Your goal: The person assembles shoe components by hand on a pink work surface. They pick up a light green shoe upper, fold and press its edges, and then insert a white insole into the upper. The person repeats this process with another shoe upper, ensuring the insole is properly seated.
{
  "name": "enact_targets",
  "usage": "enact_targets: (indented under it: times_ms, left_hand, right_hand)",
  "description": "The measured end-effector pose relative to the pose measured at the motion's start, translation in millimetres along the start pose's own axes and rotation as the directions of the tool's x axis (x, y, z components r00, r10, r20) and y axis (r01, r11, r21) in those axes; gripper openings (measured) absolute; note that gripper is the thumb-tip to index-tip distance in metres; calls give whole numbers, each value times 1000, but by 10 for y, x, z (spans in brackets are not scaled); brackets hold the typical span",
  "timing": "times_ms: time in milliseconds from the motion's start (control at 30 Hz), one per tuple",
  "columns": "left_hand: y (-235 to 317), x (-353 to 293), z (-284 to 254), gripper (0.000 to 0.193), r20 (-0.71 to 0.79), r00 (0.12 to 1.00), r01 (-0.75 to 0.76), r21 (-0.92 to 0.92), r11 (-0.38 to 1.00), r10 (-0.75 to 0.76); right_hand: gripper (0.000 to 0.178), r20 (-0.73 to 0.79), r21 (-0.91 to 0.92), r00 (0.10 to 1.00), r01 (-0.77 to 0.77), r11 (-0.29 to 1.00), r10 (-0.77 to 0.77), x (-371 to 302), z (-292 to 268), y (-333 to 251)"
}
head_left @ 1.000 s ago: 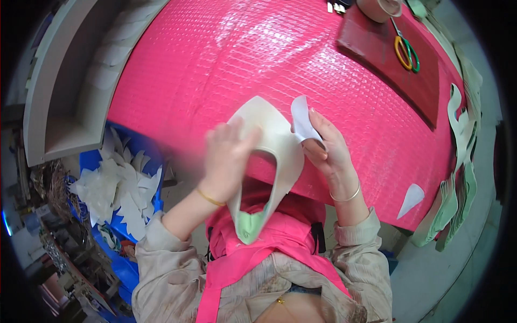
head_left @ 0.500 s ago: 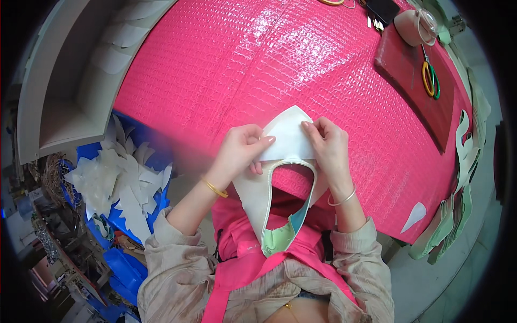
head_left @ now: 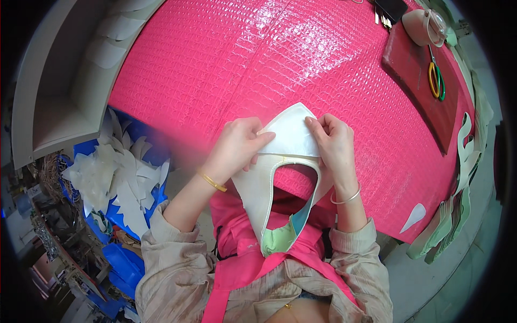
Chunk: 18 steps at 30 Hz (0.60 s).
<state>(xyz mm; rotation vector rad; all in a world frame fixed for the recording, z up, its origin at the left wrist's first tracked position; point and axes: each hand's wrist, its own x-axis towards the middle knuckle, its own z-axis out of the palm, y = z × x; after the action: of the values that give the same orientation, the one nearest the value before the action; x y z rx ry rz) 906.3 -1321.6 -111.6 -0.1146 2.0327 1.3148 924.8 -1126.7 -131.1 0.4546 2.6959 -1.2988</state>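
A cream shoe upper (head_left: 253,189) with a stitched opening and pale green lining hangs between my hands, its back end resting against my pink apron. Across its toe end lies a smooth white rounded-triangular piece (head_left: 293,134), with its tip pointing away from me. My left hand (head_left: 239,144) pinches the left edge of this toe end, thumb on top and fingers beneath. On the opposite edge, my right hand (head_left: 335,141) grips with thumb and fingertips. Whether the white piece is stuck to the upper I cannot tell.
Pink textured sheeting covers the table (head_left: 215,70). At right are a dark red board (head_left: 420,81), scissors (head_left: 436,81), a lidded cup (head_left: 423,27), a loose white piece (head_left: 413,218) and green-white strips (head_left: 449,220). To the left, a blue bin (head_left: 156,202) of scraps stands below a shelf (head_left: 64,124).
Both hands keep their hold on the toe end. The white piece sits slightly higher and tilts a little more to the right. The view has shifted slightly.
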Motion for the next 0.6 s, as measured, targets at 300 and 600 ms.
enact_targets:
  times_ms: [300, 600]
  left_hand:
    - [-109, -126, 362, 40, 27, 524, -584, 739, 336, 852]
    - [-160, -43, 365, 40, 242, 615, -688, 629, 362, 750]
  right_hand:
    - [32, 5, -119, 994, 113, 986, -113, -12, -10, -40]
    - [25, 89, -231, 995, -14, 973, 36, -332, -475, 232]
